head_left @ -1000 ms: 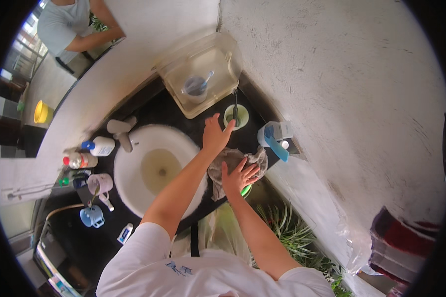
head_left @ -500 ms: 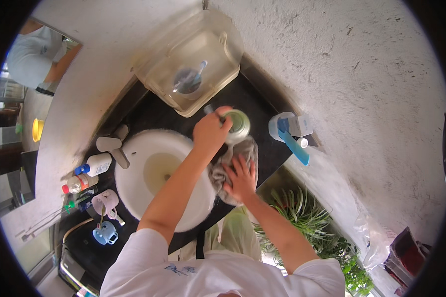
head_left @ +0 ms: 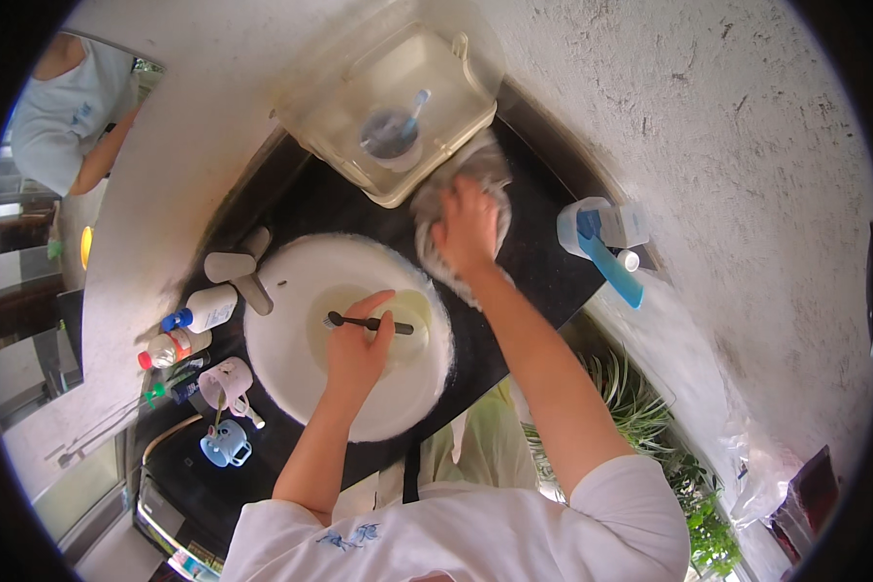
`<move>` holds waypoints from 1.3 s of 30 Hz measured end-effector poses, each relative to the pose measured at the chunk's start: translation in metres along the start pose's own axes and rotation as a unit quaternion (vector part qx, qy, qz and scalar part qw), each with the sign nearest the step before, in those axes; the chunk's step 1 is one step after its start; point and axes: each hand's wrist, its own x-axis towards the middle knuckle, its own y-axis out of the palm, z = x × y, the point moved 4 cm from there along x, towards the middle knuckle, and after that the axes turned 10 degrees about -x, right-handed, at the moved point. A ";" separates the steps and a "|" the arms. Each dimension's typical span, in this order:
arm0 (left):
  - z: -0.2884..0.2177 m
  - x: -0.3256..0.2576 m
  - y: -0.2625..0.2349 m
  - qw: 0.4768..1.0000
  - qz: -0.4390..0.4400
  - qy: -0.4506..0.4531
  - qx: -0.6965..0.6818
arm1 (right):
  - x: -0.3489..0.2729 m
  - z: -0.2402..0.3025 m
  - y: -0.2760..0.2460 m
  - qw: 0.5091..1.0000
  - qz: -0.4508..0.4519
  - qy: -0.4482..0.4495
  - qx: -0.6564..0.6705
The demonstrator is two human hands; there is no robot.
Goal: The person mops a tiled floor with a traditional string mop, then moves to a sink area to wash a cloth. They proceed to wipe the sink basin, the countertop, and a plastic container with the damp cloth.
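Over the white washbasin (head_left: 286,388), my left hand (head_left: 351,361) grips a pale green see-through cup (head_left: 417,312). Much of the cup blends with the basin behind it. A black toothbrush (head_left: 364,323) lies across my left fingers and the cup; whether the fingers pinch it too I cannot tell. On the black counter (head_left: 543,242), my right hand (head_left: 468,228) lies with fingers spread on a crumpled grey-beige cloth (head_left: 432,209), pressing it flat beside the plastic bin. The cloth's far end is blurred by motion.
A beige bin (head_left: 335,160) holding a cup and toothbrush stands at the back. A clear container with a blue-handled tool (head_left: 616,272) sits right. Left of the basin are the tap (head_left: 233,267), bottles (head_left: 211,307), a pink mug (head_left: 225,380) and a blue mug (head_left: 225,446).
My left hand has brought the cup from the counter to over the basin, and the black toothbrush now shows. My right hand has slid the cloth away from me, toward the bin.
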 end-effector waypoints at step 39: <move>-0.072 0.147 0.105 0.995 -0.043 0.082 0.041 | -0.217 -0.066 -0.024 0.993 -0.049 0.110 -0.008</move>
